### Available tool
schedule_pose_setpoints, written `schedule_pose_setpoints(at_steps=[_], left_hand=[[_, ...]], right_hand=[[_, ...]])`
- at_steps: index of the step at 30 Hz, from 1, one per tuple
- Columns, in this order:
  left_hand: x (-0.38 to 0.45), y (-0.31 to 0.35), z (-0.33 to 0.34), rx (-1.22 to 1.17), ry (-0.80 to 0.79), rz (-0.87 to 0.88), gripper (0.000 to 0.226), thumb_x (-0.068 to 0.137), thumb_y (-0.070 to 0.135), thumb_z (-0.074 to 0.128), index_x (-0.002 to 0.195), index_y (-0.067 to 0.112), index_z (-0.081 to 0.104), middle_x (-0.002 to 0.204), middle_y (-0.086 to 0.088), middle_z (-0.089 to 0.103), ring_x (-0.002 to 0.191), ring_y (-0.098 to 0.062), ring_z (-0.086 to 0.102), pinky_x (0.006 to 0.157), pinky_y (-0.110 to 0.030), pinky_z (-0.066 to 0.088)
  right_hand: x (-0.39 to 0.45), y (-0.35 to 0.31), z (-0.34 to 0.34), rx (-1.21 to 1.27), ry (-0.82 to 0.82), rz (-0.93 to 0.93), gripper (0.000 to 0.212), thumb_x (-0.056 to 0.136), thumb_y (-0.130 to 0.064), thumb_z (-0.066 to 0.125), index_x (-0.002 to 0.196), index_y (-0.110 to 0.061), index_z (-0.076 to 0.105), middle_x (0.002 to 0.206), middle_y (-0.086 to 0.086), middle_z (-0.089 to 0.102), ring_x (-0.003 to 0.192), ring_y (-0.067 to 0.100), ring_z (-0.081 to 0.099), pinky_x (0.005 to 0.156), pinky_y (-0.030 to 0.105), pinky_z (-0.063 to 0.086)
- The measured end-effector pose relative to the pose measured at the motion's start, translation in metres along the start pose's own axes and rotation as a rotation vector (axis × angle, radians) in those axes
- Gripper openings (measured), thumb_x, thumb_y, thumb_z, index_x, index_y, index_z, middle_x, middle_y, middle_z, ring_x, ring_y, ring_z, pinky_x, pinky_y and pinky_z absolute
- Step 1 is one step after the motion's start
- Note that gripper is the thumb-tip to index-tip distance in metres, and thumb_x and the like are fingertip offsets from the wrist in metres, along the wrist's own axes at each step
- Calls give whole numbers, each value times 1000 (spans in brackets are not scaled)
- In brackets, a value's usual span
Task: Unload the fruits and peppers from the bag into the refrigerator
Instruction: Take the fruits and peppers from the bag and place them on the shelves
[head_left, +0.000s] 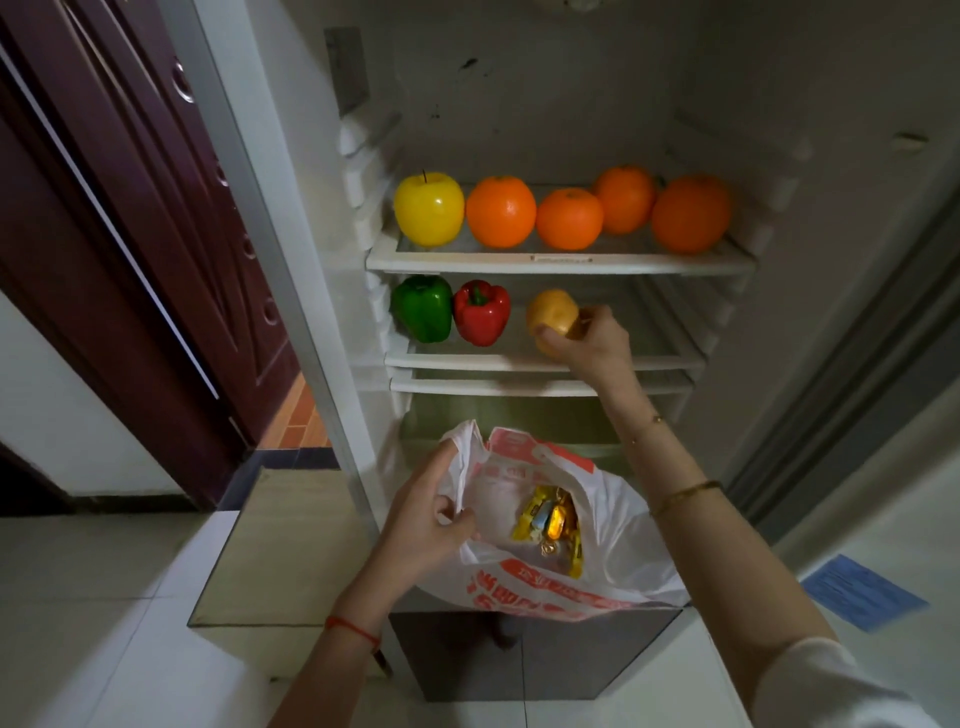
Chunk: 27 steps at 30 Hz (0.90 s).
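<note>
While the right hand (587, 340) curled its fingers around a yellowish round item (552, 313), apparently a yellow pepper or fruit, over the lower refrigerator shelf (467, 358), the left hand (426, 525) pinched the rim of the white-and-red plastic bag (613, 530) to hold its mouth open. On that shelf a green bell pepper (422, 307) and a red bell pepper (481, 312) stood side by side at the left, touching or nearly so, with the held item apart from them to the right. On the upper shelf (561, 260) sat a yellow apple (428, 209) and four oranges (501, 210) in a rough row. Whether the held item already rested on the shelf could not be told. Judged risks: being round, it could roll toward the front edge if released before it settled; set too close to the red bell pepper, it might nudge that pepper over. Yellow packaged goods (550, 525) lay visible inside the bag, which hung in front of the lower compartment; a slackened left-hand pinch would probably let the mouth collapse or the bag sag, and those packets, being neither fruit nor pepper, could be unloaded by mistake.
</note>
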<state>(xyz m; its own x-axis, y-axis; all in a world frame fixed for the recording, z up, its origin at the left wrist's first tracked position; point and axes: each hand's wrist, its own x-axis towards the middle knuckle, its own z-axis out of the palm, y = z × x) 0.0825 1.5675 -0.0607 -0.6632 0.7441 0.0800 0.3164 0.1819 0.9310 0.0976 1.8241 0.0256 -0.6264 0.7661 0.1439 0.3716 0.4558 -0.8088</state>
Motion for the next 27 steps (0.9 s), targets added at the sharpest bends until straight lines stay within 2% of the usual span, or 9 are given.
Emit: schedule_pose_setpoints(at_steps=[4,14,16,18,19,20,22,25,27], left_hand=[[6,-2,-3,4,-7,-40,82,85,4,68,149,37,30,130,3,61,82,-20,74,70,-45,62],[12,-6,-4,-21,13,-27,81,85,2,68,146,41,33,131,1,60,94,-20,72,75,-37,62],[11,-7,-3,-34,21,-33,82,86,0,67,140,50,32,130,0,61,92,-18,72,76,-37,62],[10,-7,-1,-29,29,-38,84,86,-1,66,136,56,29,131,-2,61,87,-17,73,76,-38,62],[10,-7,-1,-27,29,-35,85,86,-2,65,134,58,28,132,-2,60,86,-17,74,76,-38,62],[9,-6,0,-29,28,-29,85,86,-3,64,133,59,28,132,-2,60,85,-17,74,75,-38,62],[8,-5,1,-38,25,-13,87,86,-5,63,132,60,27,133,-1,59,84,-17,74,74,-38,62],[7,-4,4,-45,21,4,88,86,-6,62,132,61,28,136,0,57,83,-20,74,71,-37,62],[7,-3,6,-50,25,10,89,86,-6,62,131,63,28,134,2,58,83,-20,74,71,-38,62]], right_hand=[[28,3,24,-125,35,29,80,72,-53,75,130,-9,44,125,14,55,114,31,56,94,48,51],[27,14,36,-215,134,-15,84,74,-61,72,130,-5,43,127,16,52,116,33,52,95,48,48],[10,21,28,-235,291,-96,70,81,-57,67,123,-5,47,120,14,54,111,30,53,93,46,48],[-14,30,21,-127,415,-270,41,90,-45,61,106,-8,52,101,9,57,92,22,56,81,38,50],[-28,36,18,-53,402,-375,27,93,-36,58,96,-10,53,90,6,56,81,18,55,72,33,50],[-42,45,17,-13,337,-471,20,95,-29,55,88,-11,54,82,4,55,71,15,53,65,28,47],[-68,68,20,-61,110,-578,24,96,-27,50,78,-12,56,69,-1,55,58,10,51,55,21,42],[-92,107,37,-275,-275,-487,35,92,-40,46,74,-17,65,60,-4,63,49,9,56,49,28,47],[-93,129,51,-358,-467,-367,21,90,-29,52,83,-17,68,76,-3,70,63,13,62,58,29,48]])
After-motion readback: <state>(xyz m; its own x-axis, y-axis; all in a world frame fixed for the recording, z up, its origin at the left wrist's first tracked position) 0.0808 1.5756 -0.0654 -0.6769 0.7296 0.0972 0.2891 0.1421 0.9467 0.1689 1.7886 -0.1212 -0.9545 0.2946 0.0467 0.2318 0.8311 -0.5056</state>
